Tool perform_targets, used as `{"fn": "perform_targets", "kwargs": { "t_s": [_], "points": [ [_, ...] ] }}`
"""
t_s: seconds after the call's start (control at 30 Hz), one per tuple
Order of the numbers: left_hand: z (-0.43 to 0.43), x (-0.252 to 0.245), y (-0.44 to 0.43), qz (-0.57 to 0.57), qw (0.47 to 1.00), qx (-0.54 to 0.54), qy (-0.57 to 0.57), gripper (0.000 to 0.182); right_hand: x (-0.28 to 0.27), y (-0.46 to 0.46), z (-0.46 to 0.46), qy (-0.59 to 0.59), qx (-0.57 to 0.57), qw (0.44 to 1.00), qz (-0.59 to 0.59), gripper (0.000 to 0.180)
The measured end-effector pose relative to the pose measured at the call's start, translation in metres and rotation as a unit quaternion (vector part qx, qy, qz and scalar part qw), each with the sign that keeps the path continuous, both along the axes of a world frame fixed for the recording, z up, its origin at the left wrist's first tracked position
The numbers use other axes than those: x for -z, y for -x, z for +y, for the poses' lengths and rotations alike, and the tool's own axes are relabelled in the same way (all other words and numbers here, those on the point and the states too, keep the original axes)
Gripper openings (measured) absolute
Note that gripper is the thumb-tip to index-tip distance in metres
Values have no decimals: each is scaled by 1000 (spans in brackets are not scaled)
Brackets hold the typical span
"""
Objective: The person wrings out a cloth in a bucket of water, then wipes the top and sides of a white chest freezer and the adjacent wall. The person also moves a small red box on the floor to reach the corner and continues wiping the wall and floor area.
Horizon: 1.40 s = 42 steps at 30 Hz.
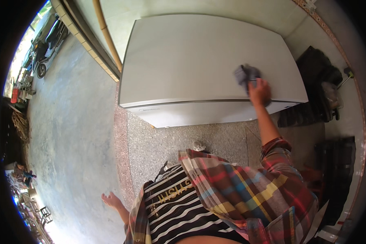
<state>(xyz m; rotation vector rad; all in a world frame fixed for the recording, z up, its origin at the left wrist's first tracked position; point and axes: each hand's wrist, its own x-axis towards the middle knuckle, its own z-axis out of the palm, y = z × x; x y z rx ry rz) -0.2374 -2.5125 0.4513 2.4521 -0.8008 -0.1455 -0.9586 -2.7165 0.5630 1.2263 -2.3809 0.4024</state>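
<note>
A white Midea chest freezer (195, 58) stands before me with its lid down. My right hand (260, 93) grips a dark grey cloth (245, 76) and presses it on the lid, towards the front right corner. Motion blurs both the cloth and the hand. Off to my left side, over the concrete floor, my left hand (110, 199) hangs with its fingers slightly apart and nothing in it.
A bamboo pole (105, 33) leans beside the freezer's left end. Black objects (315, 73) are piled between its right end and the wall. Speckled flooring (183, 137) lies in front. A motor scooter (45, 45) stands far left, on the concrete floor (76, 122).
</note>
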Motion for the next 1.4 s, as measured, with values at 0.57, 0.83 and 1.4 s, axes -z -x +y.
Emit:
{"fn": "perform_targets", "kwargs": {
  "t_s": [0.57,0.83,1.4],
  "points": [
    [-109,-90,166,549,824,50,132,52,-49,-398,-45,-309,-334,158,-877,36],
    [-56,-123,99,732,503,146,436,45,-69,-490,-15,-400,-474,235,-748,46],
    [-259,-180,-47,679,551,169,456,52,31,-606,-149,-333,-236,416,-813,52]
  ]
}}
